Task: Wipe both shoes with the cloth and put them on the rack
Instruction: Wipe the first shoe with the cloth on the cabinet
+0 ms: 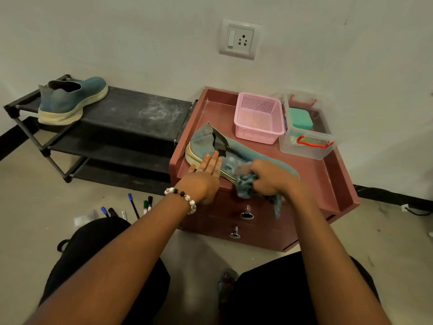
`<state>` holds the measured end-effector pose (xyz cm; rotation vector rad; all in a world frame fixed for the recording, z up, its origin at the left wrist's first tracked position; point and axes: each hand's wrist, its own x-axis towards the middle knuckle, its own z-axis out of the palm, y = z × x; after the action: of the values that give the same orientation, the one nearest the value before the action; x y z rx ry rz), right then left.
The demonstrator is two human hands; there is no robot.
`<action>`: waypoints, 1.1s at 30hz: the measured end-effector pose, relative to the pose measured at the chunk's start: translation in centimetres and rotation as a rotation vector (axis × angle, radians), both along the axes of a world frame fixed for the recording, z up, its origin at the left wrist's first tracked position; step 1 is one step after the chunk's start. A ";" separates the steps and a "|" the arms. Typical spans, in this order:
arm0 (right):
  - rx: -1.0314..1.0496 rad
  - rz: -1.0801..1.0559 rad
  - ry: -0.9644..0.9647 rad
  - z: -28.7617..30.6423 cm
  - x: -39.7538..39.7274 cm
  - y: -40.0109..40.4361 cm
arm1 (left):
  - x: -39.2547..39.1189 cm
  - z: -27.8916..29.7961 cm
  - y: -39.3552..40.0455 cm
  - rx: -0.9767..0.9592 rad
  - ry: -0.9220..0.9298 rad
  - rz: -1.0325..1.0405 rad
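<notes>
One teal slip-on shoe (70, 99) with a cream sole stands on the top shelf of the black rack (131, 113), at its left end. The second teal shoe (206, 141) lies on top of the maroon drawer cabinet (323, 174), heel to the left. My left hand (206, 174) presses flat, fingers straight, against the heel side of this shoe. My right hand (269, 177) grips a bunched teal cloth (246, 184) against the shoe's front half. The toe is hidden behind that hand.
A pink basket (257, 116) and a clear plastic box (304, 127) with red handles stand at the back of the cabinet top. Several markers (131, 207) lie on the floor left of the cabinet. A wall socket (240, 38) is above.
</notes>
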<state>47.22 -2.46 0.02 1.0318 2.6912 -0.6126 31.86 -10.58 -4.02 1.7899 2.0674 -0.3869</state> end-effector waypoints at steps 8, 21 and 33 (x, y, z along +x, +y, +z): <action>0.120 0.002 -0.103 0.8 -1.0 -0.5 | 0.1 0.3 0.6 -0.022 -0.044 0.011; 0.076 -0.033 -0.206 2.1 1.5 -0.2 | -0.5 0.5 0.4 -0.030 -0.068 -0.012; -0.006 -0.054 -0.074 0.5 0.9 0.5 | -0.2 0.4 0.3 -0.012 -0.015 -0.002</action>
<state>48.12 -1.97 0.57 1.1071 2.6036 -0.5797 31.65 -10.25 -3.63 1.7822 2.0493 -0.3841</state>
